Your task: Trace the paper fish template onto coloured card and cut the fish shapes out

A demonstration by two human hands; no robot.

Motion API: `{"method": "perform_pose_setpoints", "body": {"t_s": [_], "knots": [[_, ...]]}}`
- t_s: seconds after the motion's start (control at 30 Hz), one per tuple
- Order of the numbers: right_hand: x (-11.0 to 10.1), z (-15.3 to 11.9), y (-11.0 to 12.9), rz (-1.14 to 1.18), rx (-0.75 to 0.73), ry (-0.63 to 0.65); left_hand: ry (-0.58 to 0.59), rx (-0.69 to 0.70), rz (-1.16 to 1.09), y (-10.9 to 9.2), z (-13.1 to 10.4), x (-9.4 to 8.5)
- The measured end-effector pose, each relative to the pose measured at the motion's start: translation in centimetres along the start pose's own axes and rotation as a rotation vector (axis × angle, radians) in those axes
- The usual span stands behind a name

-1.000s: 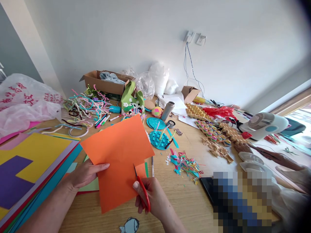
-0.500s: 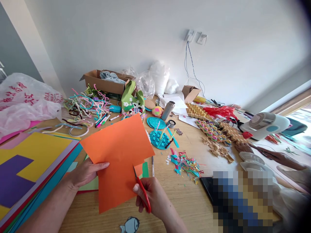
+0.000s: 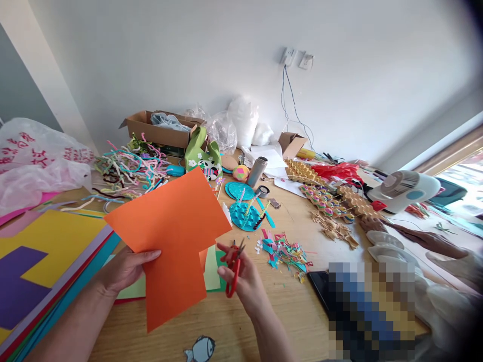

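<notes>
**One sheet, one pair of scissors, two busy hands!**

Here I am with one orange sheet [image 3: 171, 236] up in front of me, raised over the wooden table [image 3: 234, 327], one stepped notch showing along its right side. My left hand [image 3: 130, 269] has it by the left edge, thumb flat on the front, the other fingers tucked behind, pinching the paper between them. And over on the right, my right hand [image 3: 245, 281] grips one pair of red-handled scissors [image 3: 231, 285]! Fingers curl around the handles, the index sticking out toward the sheet's edge; whether that fingertip touches the paper, I cannot tell. The blades point up and away from me, clear of the orange.

Down below, one fish cutout [image 3: 203, 348] lies near the table's front edge. To my left, one yellow sheet [image 3: 68, 229] with one purple piece [image 3: 22, 279] on top of it. Beyond my right hand sits one heap of paper scraps [image 3: 287, 251], too tangled to count, and farther back one metal flask [image 3: 258, 172] stands just beside one roll of tape [image 3: 263, 195]. Two wall sockets [image 3: 289, 56] overlook it all, and one white fan [image 3: 405, 191] is off to the right!
</notes>
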State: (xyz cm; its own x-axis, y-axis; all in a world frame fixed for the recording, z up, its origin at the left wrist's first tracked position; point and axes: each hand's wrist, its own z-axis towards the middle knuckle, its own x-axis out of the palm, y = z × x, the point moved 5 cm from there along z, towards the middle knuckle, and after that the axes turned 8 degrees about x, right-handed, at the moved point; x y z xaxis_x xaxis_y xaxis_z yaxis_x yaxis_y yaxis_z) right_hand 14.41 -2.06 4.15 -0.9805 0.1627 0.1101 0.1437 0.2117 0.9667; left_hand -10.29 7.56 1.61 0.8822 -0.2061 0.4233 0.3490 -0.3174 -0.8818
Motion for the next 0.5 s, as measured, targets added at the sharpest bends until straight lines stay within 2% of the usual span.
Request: {"method": "perform_pose_setpoints", "body": {"t_s": [0.1,0.2,0.3,0.5], "knots": [[2.3,1.4,-0.8,0.089,0.047,0.096,-0.013,0.025,-0.016,-0.3,-0.2,0.1],[3.5,2.3,-1.2,0.146,0.129,0.134,-0.043,0.059,-0.031,-0.8,-0.3,0.0],[3.2,2.8,-0.7,0.075,0.116,0.145,-0.106,0.102,-0.043,-2.1,-0.5,-0.7],[1.5,4.4,1.8,-0.252,0.012,0.135,-0.204,0.160,-0.036,-4.8,-1.7,-2.6]]}}
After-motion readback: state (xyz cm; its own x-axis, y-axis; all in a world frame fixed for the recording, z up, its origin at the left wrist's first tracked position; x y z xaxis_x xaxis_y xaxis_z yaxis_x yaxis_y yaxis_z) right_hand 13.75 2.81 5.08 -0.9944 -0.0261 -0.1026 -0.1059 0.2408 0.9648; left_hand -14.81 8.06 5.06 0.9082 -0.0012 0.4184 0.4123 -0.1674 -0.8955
